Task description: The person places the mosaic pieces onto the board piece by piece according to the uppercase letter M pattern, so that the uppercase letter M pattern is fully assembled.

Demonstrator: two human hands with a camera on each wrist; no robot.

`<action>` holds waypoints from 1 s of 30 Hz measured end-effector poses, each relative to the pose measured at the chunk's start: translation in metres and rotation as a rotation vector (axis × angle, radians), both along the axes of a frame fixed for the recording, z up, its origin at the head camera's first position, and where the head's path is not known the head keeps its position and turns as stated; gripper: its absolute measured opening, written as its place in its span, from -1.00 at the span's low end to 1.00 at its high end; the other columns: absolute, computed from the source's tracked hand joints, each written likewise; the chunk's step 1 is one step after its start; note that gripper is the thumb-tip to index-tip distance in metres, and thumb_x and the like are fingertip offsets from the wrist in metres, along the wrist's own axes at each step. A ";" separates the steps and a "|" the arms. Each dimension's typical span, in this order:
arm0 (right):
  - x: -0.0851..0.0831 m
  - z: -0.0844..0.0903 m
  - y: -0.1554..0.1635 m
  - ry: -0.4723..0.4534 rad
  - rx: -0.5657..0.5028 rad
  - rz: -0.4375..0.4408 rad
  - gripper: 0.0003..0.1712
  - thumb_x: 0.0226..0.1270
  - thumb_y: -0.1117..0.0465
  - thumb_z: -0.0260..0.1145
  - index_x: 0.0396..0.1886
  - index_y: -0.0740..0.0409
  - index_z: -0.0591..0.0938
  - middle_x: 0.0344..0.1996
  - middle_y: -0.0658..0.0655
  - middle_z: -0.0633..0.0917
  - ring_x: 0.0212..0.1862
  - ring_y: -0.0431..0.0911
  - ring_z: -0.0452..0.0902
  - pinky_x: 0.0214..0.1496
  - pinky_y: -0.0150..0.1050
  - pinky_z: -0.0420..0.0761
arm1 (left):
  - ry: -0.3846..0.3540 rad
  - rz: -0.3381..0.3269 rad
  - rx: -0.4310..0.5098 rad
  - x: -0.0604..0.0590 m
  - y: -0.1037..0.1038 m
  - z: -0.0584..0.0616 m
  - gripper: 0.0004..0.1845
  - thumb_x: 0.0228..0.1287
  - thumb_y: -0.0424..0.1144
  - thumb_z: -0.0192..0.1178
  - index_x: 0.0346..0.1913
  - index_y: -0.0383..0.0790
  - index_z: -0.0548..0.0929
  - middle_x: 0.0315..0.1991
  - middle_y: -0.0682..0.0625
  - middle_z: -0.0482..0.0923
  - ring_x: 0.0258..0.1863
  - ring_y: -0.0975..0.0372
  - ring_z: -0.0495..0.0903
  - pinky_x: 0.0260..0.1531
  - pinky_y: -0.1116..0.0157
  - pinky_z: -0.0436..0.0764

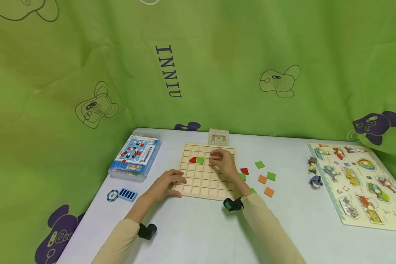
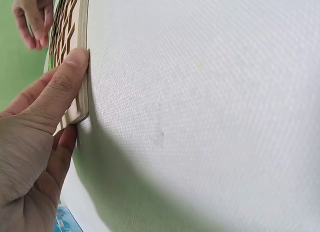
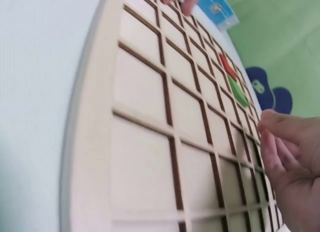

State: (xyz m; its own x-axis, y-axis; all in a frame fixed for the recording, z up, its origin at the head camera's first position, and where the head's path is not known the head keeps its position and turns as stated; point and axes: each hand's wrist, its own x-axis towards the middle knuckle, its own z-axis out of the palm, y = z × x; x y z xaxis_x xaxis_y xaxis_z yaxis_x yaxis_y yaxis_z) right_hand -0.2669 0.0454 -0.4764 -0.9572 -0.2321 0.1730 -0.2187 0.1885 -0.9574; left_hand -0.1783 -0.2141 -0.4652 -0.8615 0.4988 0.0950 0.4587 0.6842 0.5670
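Note:
A wooden grid board lies on the table. In its cells sit a red quarter-round piece and, beside it, a green square tile. At the board's near left corner my left hand holds the edge; in the left wrist view the thumb lies along the front edge and fingers bend round the side. My right hand hovers over the upper right cells, just right of the green tile. Its fingers are loosely bent, and no piece shows between them in any view.
Right of the board lie loose green tiles, orange tiles and a red piece. A pattern card is behind it. Leftward are a boxed set and a blue piece; rightward, small figures and a puzzle board.

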 end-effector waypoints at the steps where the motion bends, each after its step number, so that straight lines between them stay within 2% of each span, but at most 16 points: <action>1: 0.000 0.000 0.002 -0.009 -0.011 -0.001 -0.69 0.14 0.54 0.33 -0.08 0.52 0.57 -0.17 0.45 0.64 -0.12 0.25 0.63 -0.07 -0.17 0.65 | 0.002 0.001 -0.001 0.000 0.000 0.000 -0.56 -0.09 -0.21 0.47 -0.06 -0.14 0.66 0.18 -0.15 0.44 0.18 -0.09 0.38 0.15 -0.11 0.37; 10: 0.000 -0.003 -0.004 -0.077 -0.051 0.106 -0.67 0.20 0.54 0.29 -0.03 0.57 0.52 -0.15 0.45 0.63 -0.07 0.22 0.62 -0.09 -0.26 0.65 | 0.007 -0.007 0.005 -0.001 0.000 -0.002 -0.56 -0.09 -0.23 0.48 -0.06 -0.15 0.66 0.17 -0.15 0.45 0.17 -0.09 0.39 0.16 -0.10 0.37; 18: 0.001 0.001 -0.008 -0.073 -0.030 0.101 -0.66 0.19 0.53 0.30 -0.01 0.54 0.53 -0.14 0.43 0.63 -0.07 0.21 0.62 -0.07 -0.26 0.64 | -0.007 0.012 0.008 -0.002 0.002 -0.002 -0.57 -0.11 -0.23 0.48 -0.07 -0.13 0.67 0.17 -0.13 0.44 0.17 -0.08 0.38 0.15 -0.10 0.37; 23: 0.005 0.007 0.017 -0.075 -0.019 0.057 -0.62 0.22 0.45 0.33 0.04 0.47 0.54 -0.05 0.44 0.60 -0.01 0.21 0.59 -0.03 -0.27 0.62 | -0.003 -0.001 0.008 -0.003 0.004 -0.002 -0.57 -0.10 -0.23 0.48 -0.07 -0.14 0.66 0.18 -0.14 0.44 0.18 -0.09 0.37 0.15 -0.11 0.37; 27: 0.014 0.012 0.053 -0.092 -0.025 0.039 -0.57 0.25 0.43 0.30 0.11 0.46 0.49 0.04 0.46 0.56 0.05 0.22 0.54 -0.01 -0.28 0.61 | 0.005 -0.007 0.012 -0.003 0.003 -0.001 -0.56 -0.11 -0.24 0.49 -0.07 -0.16 0.66 0.17 -0.17 0.45 0.17 -0.11 0.38 0.15 -0.11 0.37; 30: 0.025 0.016 0.086 -0.066 0.021 0.011 -0.57 0.26 0.44 0.30 0.11 0.45 0.49 0.04 0.45 0.56 0.05 0.22 0.54 -0.05 -0.34 0.61 | 0.010 -0.006 0.008 -0.001 0.001 -0.002 -0.55 -0.12 -0.23 0.49 -0.06 -0.16 0.66 0.17 -0.18 0.45 0.16 -0.12 0.39 0.14 -0.11 0.38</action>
State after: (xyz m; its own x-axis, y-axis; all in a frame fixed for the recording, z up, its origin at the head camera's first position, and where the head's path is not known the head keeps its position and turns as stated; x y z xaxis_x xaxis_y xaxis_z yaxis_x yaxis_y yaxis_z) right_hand -0.2416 0.1310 -0.4609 -0.9636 -0.2461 0.1046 -0.1577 0.2069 -0.9656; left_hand -0.1796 -0.2136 -0.4672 -0.8574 0.5034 0.1074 0.4685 0.6767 0.5679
